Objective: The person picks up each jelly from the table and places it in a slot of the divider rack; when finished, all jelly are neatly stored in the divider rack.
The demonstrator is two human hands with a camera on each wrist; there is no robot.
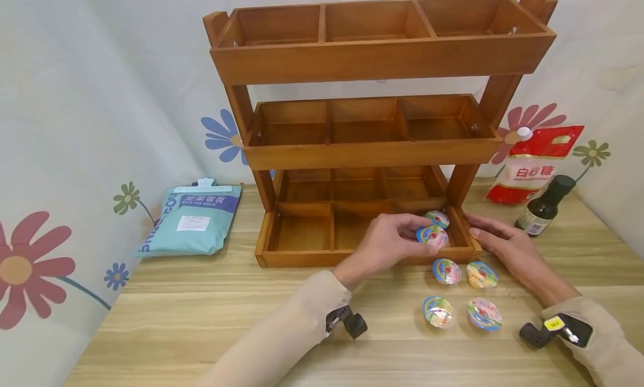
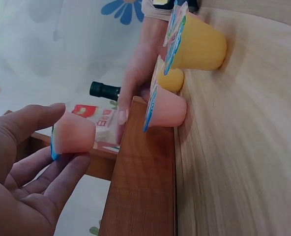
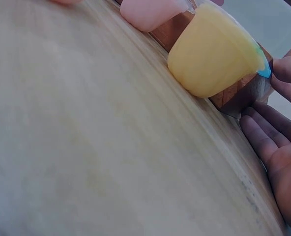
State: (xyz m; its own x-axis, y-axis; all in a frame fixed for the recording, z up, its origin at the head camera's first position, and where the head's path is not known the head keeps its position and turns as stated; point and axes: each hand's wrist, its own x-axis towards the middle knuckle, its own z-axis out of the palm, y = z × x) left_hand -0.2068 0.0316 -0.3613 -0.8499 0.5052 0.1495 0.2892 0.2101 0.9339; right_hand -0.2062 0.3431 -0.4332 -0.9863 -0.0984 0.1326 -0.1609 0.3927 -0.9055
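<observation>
My left hand point(image 1: 384, 244) pinches a pink jelly cup point(image 1: 434, 237) between thumb and fingers, lid facing up, above the lowest tier's right front compartment. Behind it, another jelly cup point(image 1: 437, 218) shows in that compartment. The wooden three-tier rack point(image 1: 372, 156) has divided trays. Against the right end of its bottom tray rests my right hand point(image 1: 508, 247), fingers extended along the wood. Several jelly cups stand on the table before the rack: a pink one point(image 1: 446, 272) and a yellow one point(image 1: 482, 275) nearer it, a yellow one point(image 1: 438, 312) and a pink one point(image 1: 484, 314) closer to me.
Left of the rack lies a teal snack bag point(image 1: 201, 222) with a clip along its top. A red and white sugar pouch point(image 1: 533, 166) and a dark bottle point(image 1: 545, 205) stand to the right, beyond my right hand. A flowered curtain point(image 1: 100, 96) hangs behind.
</observation>
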